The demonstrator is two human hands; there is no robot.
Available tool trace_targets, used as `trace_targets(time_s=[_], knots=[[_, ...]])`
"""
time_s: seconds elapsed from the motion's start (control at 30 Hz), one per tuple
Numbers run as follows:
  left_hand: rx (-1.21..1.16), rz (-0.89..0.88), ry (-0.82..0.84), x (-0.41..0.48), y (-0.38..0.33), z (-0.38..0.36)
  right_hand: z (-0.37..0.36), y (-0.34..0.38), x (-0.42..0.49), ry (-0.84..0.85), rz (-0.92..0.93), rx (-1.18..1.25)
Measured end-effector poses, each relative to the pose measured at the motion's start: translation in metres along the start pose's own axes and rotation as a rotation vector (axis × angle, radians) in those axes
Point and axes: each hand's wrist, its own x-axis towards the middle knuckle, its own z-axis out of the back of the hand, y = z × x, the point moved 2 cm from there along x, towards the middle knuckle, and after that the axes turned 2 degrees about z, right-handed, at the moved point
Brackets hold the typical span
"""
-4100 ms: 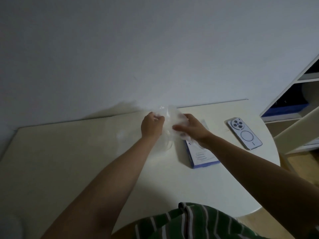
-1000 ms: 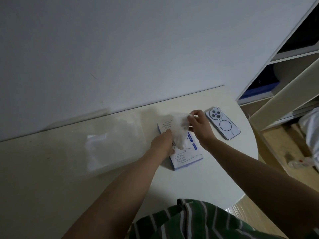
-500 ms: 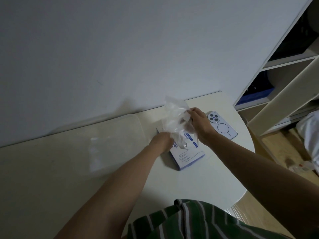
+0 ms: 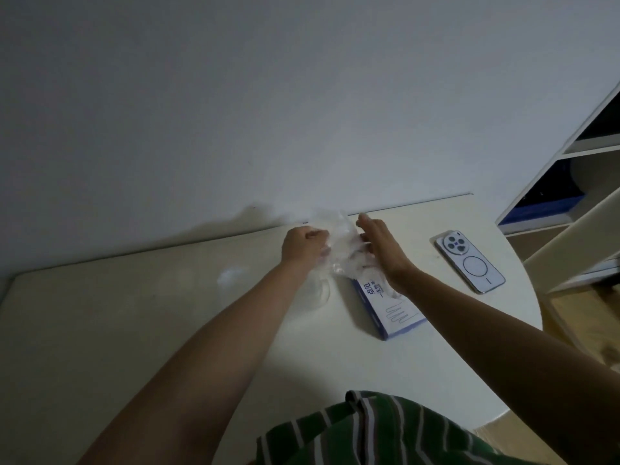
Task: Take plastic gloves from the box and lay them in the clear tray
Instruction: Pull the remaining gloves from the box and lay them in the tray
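A thin clear plastic glove point(image 4: 339, 239) is held up between my two hands near the back of the table. My left hand point(image 4: 302, 245) grips its left side with curled fingers. My right hand point(image 4: 377, 245) holds its right side, and the fingertips are hidden behind the plastic. Under my right wrist lies the white and blue glove box point(image 4: 391, 307), flat on the table. The clear tray point(image 4: 235, 280) lies to the left of my left hand. It is faint, with a pale glove patch point(image 4: 229, 275) inside.
A white phone point(image 4: 469, 261) lies face down at the right of the pale table point(image 4: 100, 330), near its rounded edge. A white shelf unit point(image 4: 577, 196) stands to the right. The wall runs right behind the table.
The glove, just pulled up above the box, is now held between both hands farther left, over the tray's right end. My left hand has left the box and grips the glove.
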Motion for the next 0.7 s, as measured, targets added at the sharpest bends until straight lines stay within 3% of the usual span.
trace_targets(time_s=[0.1,0.17,0.27,0.47,0.53,0.6,0.7], knots=[[0.231,-0.120,-0.117,-0.004,0.000,0.024,-0.025,0.004,0.005,0.150,0.077,-0.138],[0.332,-0.193,-0.145,-0.007,0.003,0.038,-0.040,0.006,0.010,0.163,0.137,-0.268],[0.319,-0.186,-0.194,-0.008,0.012,0.068,-0.059,0.012,0.018,0.051,0.131,-0.205],[0.527,-0.100,-0.304,-0.008,0.046,0.124,-0.069,0.012,0.041,-0.205,-0.023,-0.015],[0.631,-0.075,-0.326,-0.008,0.056,0.136,-0.076,0.014,0.043,-0.303,0.087,-0.139],[0.725,-0.071,-0.331,-0.007,0.063,0.140,-0.089,0.023,0.036,-0.337,0.349,-0.233],[0.840,-0.099,-0.328,-0.007,0.065,0.136,-0.116,0.037,0.024,-0.267,0.631,-0.321]])
